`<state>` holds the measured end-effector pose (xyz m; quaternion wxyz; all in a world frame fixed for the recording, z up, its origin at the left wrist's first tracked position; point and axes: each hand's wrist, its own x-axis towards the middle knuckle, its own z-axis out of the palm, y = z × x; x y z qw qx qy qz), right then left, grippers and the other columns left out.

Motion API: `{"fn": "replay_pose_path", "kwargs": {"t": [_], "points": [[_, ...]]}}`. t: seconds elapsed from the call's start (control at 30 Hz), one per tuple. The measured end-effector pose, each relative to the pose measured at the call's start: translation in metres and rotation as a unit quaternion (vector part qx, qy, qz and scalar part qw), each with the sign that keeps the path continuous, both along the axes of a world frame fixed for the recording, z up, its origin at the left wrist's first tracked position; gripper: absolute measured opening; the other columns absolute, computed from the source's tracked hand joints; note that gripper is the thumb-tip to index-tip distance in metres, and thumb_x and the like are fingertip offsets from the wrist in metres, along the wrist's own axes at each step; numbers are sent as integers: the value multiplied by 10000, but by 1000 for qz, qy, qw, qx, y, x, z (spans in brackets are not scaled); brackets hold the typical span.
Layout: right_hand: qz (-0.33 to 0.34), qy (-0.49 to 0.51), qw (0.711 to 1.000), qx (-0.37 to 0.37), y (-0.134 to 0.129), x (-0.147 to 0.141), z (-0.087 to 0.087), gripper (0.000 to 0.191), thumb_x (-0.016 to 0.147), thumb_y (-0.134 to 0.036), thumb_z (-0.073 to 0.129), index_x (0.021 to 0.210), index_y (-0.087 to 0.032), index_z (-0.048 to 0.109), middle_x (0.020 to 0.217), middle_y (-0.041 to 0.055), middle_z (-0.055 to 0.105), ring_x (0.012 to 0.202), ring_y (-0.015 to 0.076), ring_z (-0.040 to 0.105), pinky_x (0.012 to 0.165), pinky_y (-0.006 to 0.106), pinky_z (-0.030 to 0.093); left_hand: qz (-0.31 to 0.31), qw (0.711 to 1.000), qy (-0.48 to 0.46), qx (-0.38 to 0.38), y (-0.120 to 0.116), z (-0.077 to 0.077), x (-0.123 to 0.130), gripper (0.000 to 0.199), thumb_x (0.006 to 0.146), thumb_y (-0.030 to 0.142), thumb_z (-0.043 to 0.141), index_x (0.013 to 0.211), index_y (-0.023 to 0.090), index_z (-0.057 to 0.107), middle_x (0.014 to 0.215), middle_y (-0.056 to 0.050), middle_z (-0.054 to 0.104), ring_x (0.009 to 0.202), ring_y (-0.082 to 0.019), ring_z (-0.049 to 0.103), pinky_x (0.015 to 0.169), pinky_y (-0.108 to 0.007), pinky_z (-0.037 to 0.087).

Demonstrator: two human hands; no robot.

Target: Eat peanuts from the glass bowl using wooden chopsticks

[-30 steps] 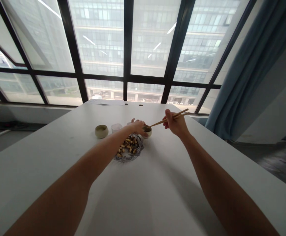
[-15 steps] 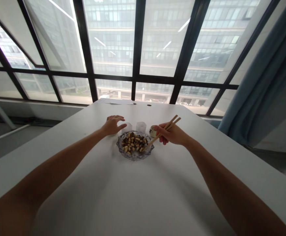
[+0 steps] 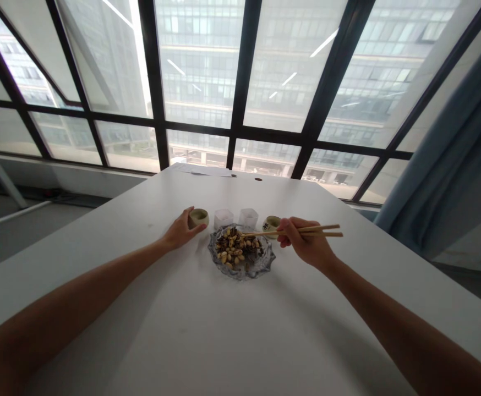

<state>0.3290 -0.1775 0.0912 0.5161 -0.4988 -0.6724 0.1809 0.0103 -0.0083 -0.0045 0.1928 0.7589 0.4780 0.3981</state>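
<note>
A clear scalloped glass dish holds a pile of nuts and dark seeds. My left hand is wrapped round the near left side of a pale green cup, which stands upright left of the dish. My right hand holds a pair of wooden chopsticks almost level, their tips over the nuts. Behind the dish stand two small translucent containers, one on the left and one on the right. A second pale green cup with dark markings is partly behind my right fingers.
The white table reaches towards large dark-framed windows. White paper and two small dark discs lie at its far end. A blue curtain hangs on the right.
My left hand has gone from hovering over the left cup to gripping its side. The chopsticks have turned flatter, their tips moving from the dish's right side onto the nuts. The view has shifted slightly.
</note>
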Motion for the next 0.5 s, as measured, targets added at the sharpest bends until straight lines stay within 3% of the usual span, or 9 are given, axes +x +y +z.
{"fn": "replay_pose_path", "kwargs": {"t": [0.13,0.33,0.5], "points": [[0,-89,996,17,-7,4,-14,481,932,-565,570,643,-199,683,592,68,686,517,183,640,492,294,529,-2,1000,1,2,2,-2,0,870,749,620,652,1428,126,424,1279,-182,642,1162,-320,631,979,-440,511],[-9,-164,985,60,-20,-1,-26,451,933,-507,570,584,-231,643,518,32,634,420,155,551,439,285,425,-4,1000,-2,10,-1,1,1,840,751,603,662,1410,128,447,1263,-173,651,1150,-317,635,981,-437,513],[-31,-85,994,68,-20,0,-55,445,983,-479,486,653,-236,660,567,41,674,465,182,618,465,298,481,-13,1000,9,7,-4,2,1,855,762,615,645,1420,111,437,1283,-179,640,1161,-313,629,1006,-438,498]]}}
